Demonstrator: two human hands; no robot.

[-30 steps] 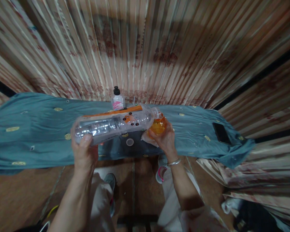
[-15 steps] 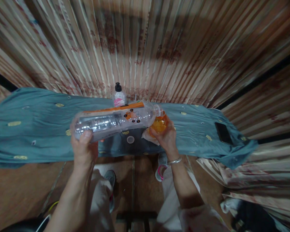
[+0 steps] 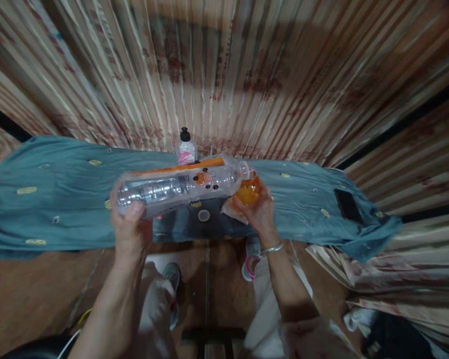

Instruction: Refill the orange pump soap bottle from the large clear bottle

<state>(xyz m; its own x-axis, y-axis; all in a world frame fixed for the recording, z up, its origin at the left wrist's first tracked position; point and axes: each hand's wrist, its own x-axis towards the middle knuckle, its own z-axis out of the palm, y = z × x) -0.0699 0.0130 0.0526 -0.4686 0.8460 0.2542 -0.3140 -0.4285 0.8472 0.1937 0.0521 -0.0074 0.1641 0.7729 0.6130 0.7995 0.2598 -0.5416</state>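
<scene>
My left hand (image 3: pixel 132 222) is wrapped round the base of a large clear plastic bottle (image 3: pixel 179 187) with an orange and black label. The bottle lies tilted almost level, its uncapped mouth pointing right, at the rim of an orange see-through cup (image 3: pixel 247 192). Whether the mouth touches the rim I cannot tell. My right hand (image 3: pixel 260 207), with a silver bangle at the wrist, is closed round that cup. Beneath the cup a pale cloth (image 3: pixel 232 212) shows on the table. A small round whitish cap (image 3: pixel 204 215) lies below the bottle's middle.
A blue-green cloth with yellow patterns covers the narrow table (image 3: pixel 75 199). Behind the large bottle stands a small squeeze bottle (image 3: pixel 187 149) with a black top. At the right lies a dark phone (image 3: pixel 347 205). A pleated curtain (image 3: pixel 224 75) hangs along the back.
The whole view has shifted very slightly. Both hands keep their holds, and the bottle stays tilted at the cup's rim.
</scene>
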